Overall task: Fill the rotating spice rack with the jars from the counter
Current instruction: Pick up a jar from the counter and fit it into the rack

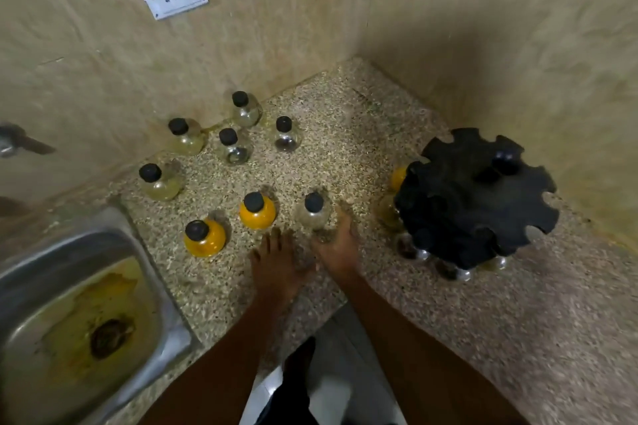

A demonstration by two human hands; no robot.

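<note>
Partly done, by the look of it. Black round plastic spice rack (478,197) with notched edge standing on the speckled stone counter (345,121), close to the corner of the walls. Some small glass jars already hanging in its slots: one yellow-filled jar (398,178) on the rack's left side, a few clear ones low along its front.

Plenty left to do. Eight more jars with black lids waiting left of the rack: two round glass jars full of yellow powder (257,212), and six clear or pale ones, five of them farther left and back toward the wall.

Right hand (336,245) curled around the clear glass jar with black lid (314,214), the loose one nearest the rack, still sitting on the counter. Left hand (276,259) just left of it, fingers loose, holding nothing.

Steel sink (79,321) far left of the rack, stained yellow inside.
</note>
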